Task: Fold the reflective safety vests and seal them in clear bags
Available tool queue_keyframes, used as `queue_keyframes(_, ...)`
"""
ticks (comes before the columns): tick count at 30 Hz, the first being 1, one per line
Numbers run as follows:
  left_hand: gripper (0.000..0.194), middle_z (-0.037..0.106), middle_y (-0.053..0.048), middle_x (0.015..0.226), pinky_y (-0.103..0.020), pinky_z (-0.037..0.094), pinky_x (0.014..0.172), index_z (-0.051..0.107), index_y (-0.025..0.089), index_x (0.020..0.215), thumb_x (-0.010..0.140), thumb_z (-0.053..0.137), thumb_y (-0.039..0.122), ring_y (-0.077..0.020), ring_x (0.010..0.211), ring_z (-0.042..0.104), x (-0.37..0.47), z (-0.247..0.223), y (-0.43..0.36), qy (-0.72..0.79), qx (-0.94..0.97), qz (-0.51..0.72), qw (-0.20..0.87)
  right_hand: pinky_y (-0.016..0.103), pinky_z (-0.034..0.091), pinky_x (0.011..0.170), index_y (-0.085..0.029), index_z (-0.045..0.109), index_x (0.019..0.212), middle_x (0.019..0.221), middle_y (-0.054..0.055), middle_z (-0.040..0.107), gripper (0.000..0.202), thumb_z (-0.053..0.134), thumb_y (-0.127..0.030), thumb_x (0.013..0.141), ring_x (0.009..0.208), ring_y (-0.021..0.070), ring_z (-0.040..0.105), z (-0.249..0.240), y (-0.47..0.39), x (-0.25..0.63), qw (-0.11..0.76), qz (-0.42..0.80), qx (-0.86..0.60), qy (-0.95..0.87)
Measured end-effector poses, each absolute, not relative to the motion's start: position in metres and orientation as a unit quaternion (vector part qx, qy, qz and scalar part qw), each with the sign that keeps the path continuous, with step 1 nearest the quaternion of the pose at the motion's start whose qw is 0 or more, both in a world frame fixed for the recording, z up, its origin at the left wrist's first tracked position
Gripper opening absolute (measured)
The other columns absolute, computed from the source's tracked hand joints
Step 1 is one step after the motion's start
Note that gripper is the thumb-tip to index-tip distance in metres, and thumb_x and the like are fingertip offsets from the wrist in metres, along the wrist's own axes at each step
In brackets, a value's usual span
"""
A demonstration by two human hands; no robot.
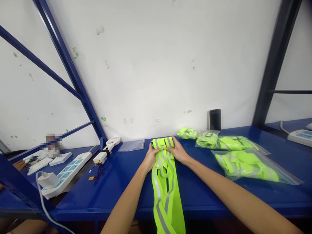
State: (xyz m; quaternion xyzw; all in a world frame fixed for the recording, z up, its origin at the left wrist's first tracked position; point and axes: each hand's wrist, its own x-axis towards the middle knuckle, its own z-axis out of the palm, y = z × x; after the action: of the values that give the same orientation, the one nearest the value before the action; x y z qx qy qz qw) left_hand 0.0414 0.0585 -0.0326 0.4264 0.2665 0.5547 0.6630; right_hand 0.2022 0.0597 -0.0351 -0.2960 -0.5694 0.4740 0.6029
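A fluorescent yellow-green reflective vest (162, 182) made of straps with silver stripes lies on the blue table. Its far end is bunched into a folded roll, and the long straps trail toward me over the front edge. My left hand (150, 156) is closed around the roll's left end. Around the right end, my right hand (179, 151) is closed too, its thumb pressing on top near the middle. Some of the fingers are hidden behind the roll. Beside the right hand, a similar yellow-green bundle (187, 133) lies toward the wall.
Right of my hands lie clear zip bags with yellow-green bundles (247, 165). A dark phone-like device (214, 119) leans at the wall. To the left are a flat empty zip bag (131, 145), a small white fan (113, 141) with wires, and a power strip (67, 174) near the blue frame.
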Motion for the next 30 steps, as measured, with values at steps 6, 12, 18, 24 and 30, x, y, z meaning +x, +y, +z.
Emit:
queue_keyframes(6, 0.037, 0.072, -0.015, 0.098, -0.044, 0.051, 0.088, 0.064, 0.01, 0.105, 0.068, 0.068, 0.016, -0.0304, 0.092, 0.069, 0.042, -0.03, 0.055, 0.28, 0.445, 0.473, 0.707, 0.034, 0.05, 0.087, -0.025, 0.046, 0.11, 0.105, 0.002, 0.065, 0.043, 0.068, -0.029, 0.073, 0.097, 0.021, 0.062, -0.036, 0.059, 0.196, 0.638, 0.484, -0.287, -0.525)
queue_keyframes(12, 0.044, 0.074, -0.014, 0.091, -0.044, 0.052, 0.082, 0.066, 0.011, 0.109, 0.069, 0.077, 0.024, -0.031, 0.085, 0.07, 0.043, -0.033, 0.049, 0.342, 0.512, 0.436, 0.657, 0.033, 0.048, 0.083, -0.025, 0.048, 0.106, 0.1, 0.001, 0.064, 0.04, 0.067, -0.028, 0.071, 0.094, 0.021, 0.061, -0.036, 0.057, 0.196, 0.638, 0.477, -0.295, -0.528)
queue_keyframes(18, 0.045, 0.073, -0.015, 0.094, -0.044, 0.05, 0.09, 0.065, 0.008, 0.109, 0.071, 0.074, 0.03, -0.0314, 0.09, 0.069, 0.045, -0.028, 0.051, 0.277, 0.464, 0.46, 0.705, 0.029, 0.047, 0.07, -0.023, 0.051, 0.093, 0.1, 0.001, 0.062, 0.029, 0.063, -0.018, 0.067, 0.08, 0.0175, 0.057, -0.033, 0.057, 0.199, 0.63, 0.411, -0.315, -0.579)
queue_keyframes(24, 0.054, 0.072, -0.016, 0.101, -0.042, 0.051, 0.092, 0.064, 0.01, 0.112, 0.082, 0.058, 0.055, -0.0301, 0.099, 0.067, 0.047, -0.025, 0.052, 0.266, 0.429, 0.438, 0.744, 0.034, 0.046, 0.084, -0.02, 0.06, 0.082, 0.106, 0.006, 0.063, 0.014, 0.056, -0.019, 0.069, 0.103, 0.0236, 0.057, -0.033, 0.059, 0.207, 0.64, 0.333, -0.347, -0.599)
queue_keyframes(30, 0.041, 0.073, -0.015, 0.097, -0.038, 0.054, 0.085, 0.065, 0.01, 0.104, 0.074, 0.072, 0.036, -0.029, 0.093, 0.069, 0.039, -0.02, 0.054, 0.294, 0.434, 0.532, 0.665, 0.036, 0.046, 0.09, -0.027, 0.063, 0.117, 0.115, 0.002, 0.066, 0.044, 0.055, -0.024, 0.074, 0.105, 0.0231, 0.06, -0.027, 0.058, 0.212, 0.564, 0.444, -0.336, -0.61)
